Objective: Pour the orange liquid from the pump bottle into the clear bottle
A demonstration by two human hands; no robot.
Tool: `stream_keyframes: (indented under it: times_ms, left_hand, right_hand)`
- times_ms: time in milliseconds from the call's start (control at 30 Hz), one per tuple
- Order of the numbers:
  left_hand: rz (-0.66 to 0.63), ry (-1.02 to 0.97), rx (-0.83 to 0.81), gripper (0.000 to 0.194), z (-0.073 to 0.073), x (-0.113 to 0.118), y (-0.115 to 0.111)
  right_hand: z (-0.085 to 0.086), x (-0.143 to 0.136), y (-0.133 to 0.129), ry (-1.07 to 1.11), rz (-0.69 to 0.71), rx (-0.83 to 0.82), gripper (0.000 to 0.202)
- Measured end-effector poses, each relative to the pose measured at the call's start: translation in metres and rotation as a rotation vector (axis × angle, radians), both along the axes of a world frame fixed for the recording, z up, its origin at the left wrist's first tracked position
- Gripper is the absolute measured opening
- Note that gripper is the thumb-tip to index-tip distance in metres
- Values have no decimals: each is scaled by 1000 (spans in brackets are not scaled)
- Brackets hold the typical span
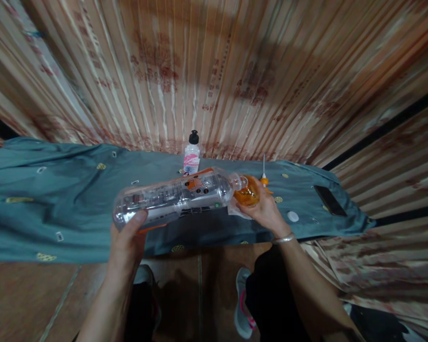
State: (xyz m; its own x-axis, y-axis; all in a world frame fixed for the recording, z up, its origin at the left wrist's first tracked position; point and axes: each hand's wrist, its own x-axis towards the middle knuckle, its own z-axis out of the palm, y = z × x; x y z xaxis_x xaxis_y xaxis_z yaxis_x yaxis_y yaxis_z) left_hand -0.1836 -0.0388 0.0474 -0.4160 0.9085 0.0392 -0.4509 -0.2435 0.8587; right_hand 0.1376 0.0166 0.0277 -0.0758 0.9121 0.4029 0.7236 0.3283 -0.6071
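Holding the big bottle [174, 200] around its base in the left hand [128, 232], tipped almost level above the tabletop [78, 190], with the small bottle [191, 159] standing upright just beyond, on the far side. Gripping the amber container [248, 191] in the right hand [266, 211], right up against the big bottle's neck, near the pump [264, 181]. Farther right on the tabletop, seen lying: first the white disc [293, 216], then the phone [329, 200].
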Motion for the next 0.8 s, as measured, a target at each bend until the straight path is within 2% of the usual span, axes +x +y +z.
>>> stream_keyframes:
  times_ms: [200,500,600,800]
  left_hand:
    - [-26,17,25,52,-11,-6,-2]
    - [-47,13,31,51,-18,-9,-5]
    - [-23,-13,56,51,-18,-9,-6]
    - [-59,32,91,49,-11,-5,-10]
  right_hand:
    - [2,-1,0,-17,27,-6,82]
    - [-1,1,-1,-27,19,12,84]
    - [-1,2,-1,-28,15,12,86]
    - [-2,4,-1,-19,4,5,86]
